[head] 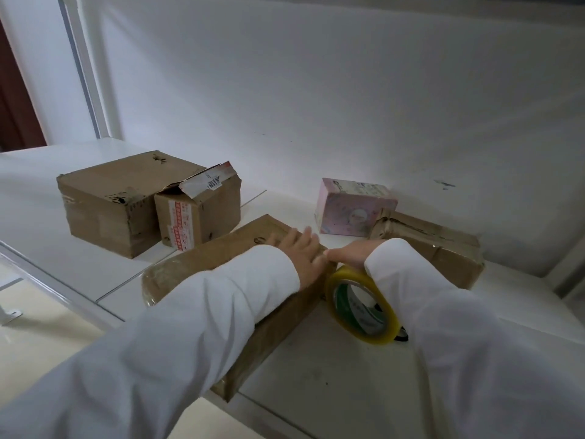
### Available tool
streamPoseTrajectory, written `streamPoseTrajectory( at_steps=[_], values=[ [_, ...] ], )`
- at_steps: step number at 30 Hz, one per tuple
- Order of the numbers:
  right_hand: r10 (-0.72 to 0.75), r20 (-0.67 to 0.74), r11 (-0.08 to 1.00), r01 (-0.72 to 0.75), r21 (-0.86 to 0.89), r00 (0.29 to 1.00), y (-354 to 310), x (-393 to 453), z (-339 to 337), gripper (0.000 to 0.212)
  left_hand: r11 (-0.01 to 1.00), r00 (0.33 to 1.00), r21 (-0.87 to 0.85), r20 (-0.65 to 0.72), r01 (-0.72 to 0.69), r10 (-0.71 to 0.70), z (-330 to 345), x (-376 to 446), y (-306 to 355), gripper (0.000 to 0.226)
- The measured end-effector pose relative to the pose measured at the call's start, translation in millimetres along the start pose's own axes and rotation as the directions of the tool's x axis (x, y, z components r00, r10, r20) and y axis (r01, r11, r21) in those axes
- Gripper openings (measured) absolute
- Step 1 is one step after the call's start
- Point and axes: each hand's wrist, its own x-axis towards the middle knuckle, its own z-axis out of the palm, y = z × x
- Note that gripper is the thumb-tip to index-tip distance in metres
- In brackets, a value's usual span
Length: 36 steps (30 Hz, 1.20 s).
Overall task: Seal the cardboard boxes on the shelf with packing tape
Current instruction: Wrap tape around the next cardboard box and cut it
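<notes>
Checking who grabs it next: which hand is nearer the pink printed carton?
Right. The right hand lies just below the pink printed carton; the left hand rests farther left.

On the shelf [316,375], a flat box [221,251] lies in front, two boxes [107,201] touching behind it at left, a tissue box [351,207] and another box [443,248] at right, tape roll [361,305] just beside the flat box.
</notes>
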Motion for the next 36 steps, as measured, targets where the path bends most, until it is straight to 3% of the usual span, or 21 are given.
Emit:
streamPoseTrajectory(
  at_steps=[5, 8, 11, 13, 15, 19, 21, 24, 27, 30, 33, 36],
  values=[
    [-0.005, -0.011, 0.999, 0.005, -0.053, 1.000, -5, -3, -1, 0.056, 0.995, 0.994, 0.042, 0.050, -0.095, 0.093, -5, -20, 10, 0.061],
    [0.006, 0.007, 1.000, -0.006, -0.009, 1.000, -2, 0, -1, 0.058, 0.988, 0.986, 0.075, 0.114, -0.133, 0.124, -11, -27, 4, 0.068],
    [0.012, 0.018, 0.998, -0.013, 0.066, 1.000, 0, 0, -2, 0.049, 0.991, 0.977, 0.003, 0.166, -0.133, 0.131, -22, -36, -2, 0.060],
    [0.043, 0.014, 0.990, -0.044, 0.131, 0.999, 2, -2, -2, 0.044, 0.985, 0.983, -0.158, 0.162, -0.065, 0.091, -33, -39, -12, 0.053],
    [0.082, 0.020, 0.976, -0.084, 0.201, 0.996, 6, -3, -2, 0.055, 0.966, 0.991, -0.259, 0.135, 0.021, 0.015, -42, -37, -30, 0.052],
    [0.101, -0.008, 0.959, -0.095, 0.267, 0.995, 7, -5, 1, 0.067, 0.945, 0.951, -0.103, 0.031, 0.310, -0.308, -22, -26, -74, 0.071],
    [0.091, -0.011, 0.956, -0.084, 0.280, 0.996, 7, -8, 2, 0.067, 0.907, 0.912, -0.137, -0.041, 0.399, -0.407, -6, -26, -83, 0.064],
    [0.069, -0.001, 0.965, -0.066, 0.254, 0.998, 11, -15, 1, 0.065, 0.899, 0.901, -0.175, -0.097, 0.402, -0.422, -1, -21, -89, 0.047],
    [0.024, 0.011, 0.980, -0.026, 0.196, 1.000, 23, -24, -3, 0.062, 0.867, 0.884, -0.221, -0.036, 0.447, -0.466, -7, -14, -95, 0.052],
    [0.001, 0.080, 0.982, -0.016, 0.186, 0.997, 41, -32, -11, 0.075, 0.862, 0.884, -0.211, 0.028, 0.461, -0.467, -12, -14, -94, 0.048],
    [-0.096, 0.165, 0.955, 0.044, 0.294, 0.982, 56, -44, -14, 0.088, 0.865, 0.893, -0.225, 0.066, 0.449, -0.446, -18, -17, -92, 0.042],
    [-0.280, 0.120, 0.849, 0.187, 0.494, 0.952, 57, -53, -19, 0.086, 0.814, 0.876, -0.329, 0.117, 0.479, -0.468, -20, -15, -95, 0.050]
  ],
)
